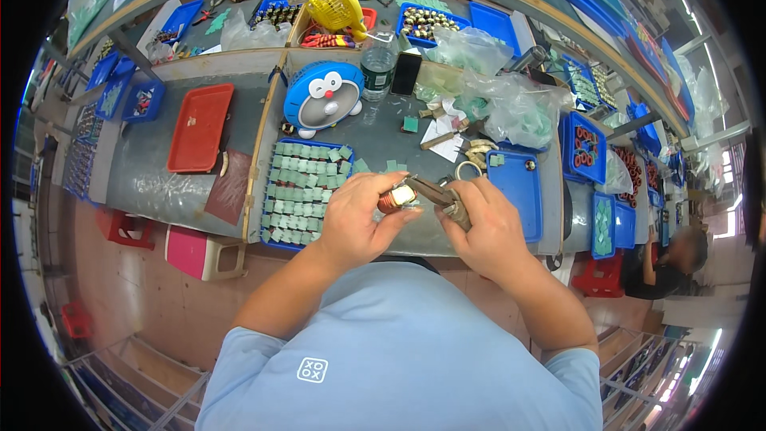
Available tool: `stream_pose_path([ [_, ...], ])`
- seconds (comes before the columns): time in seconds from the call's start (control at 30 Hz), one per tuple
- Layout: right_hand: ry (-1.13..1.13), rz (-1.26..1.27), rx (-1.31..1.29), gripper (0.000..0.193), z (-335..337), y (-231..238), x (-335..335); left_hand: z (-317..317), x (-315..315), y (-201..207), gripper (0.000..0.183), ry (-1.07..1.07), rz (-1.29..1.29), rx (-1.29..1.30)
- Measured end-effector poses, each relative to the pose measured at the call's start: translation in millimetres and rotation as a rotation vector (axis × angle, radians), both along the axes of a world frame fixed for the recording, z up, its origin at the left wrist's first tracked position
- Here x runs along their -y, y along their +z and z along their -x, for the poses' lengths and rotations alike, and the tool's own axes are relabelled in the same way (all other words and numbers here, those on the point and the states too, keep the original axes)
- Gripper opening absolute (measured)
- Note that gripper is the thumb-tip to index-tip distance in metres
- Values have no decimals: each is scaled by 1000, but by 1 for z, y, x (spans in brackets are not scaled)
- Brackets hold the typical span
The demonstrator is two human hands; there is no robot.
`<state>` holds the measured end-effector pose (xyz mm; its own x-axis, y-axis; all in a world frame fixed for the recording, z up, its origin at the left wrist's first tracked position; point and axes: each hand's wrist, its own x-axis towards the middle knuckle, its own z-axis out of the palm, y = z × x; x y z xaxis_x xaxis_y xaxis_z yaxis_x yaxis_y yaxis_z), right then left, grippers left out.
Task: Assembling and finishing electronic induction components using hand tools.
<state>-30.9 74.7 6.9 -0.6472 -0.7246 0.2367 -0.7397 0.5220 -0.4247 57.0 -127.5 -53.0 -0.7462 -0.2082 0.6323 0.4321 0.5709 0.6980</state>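
Above the bench's near edge, my left hand (351, 219) is closed around a small copper-wound coil (391, 199) with a pale yellow-white core. My right hand (496, 227) grips a pair of worn, brownish pliers (435, 193), their jaws reaching left to the coil's upper side. Whether the jaws pinch a wire is too small to tell. Just left of my left hand lies a blue tray (267, 233) filled with rows of pale green square-topped parts. To the right of my right hand is a blue tray (523, 199) with a few small pieces in it.
A blue cartoon-faced fan (323, 96), a clear bottle (377, 72) and a phone (405, 73) stand behind my hands. Plastic bags (519, 108) and paper scraps (443, 132) lie at the back right. A red tray (199, 128) is on the left bench; a shelf beam crosses above.
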Motion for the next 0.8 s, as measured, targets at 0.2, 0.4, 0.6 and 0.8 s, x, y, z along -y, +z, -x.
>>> stream_pose_path([
  [0.2,-61,-83,-293,32,20,-15,-2,15,-12,0,37,146,127,-79],
  [0.4,46,-244,81,29,36,4,-30,24,-14,-1,32,-9,197,-87],
  [0.6,-34,-12,22,35,25,0,-32,21,-16,-10,43,-193,-147,210],
  [0.8,13,86,23,46,32,-15,-53,15,-20,-12,42,-720,-888,381],
])
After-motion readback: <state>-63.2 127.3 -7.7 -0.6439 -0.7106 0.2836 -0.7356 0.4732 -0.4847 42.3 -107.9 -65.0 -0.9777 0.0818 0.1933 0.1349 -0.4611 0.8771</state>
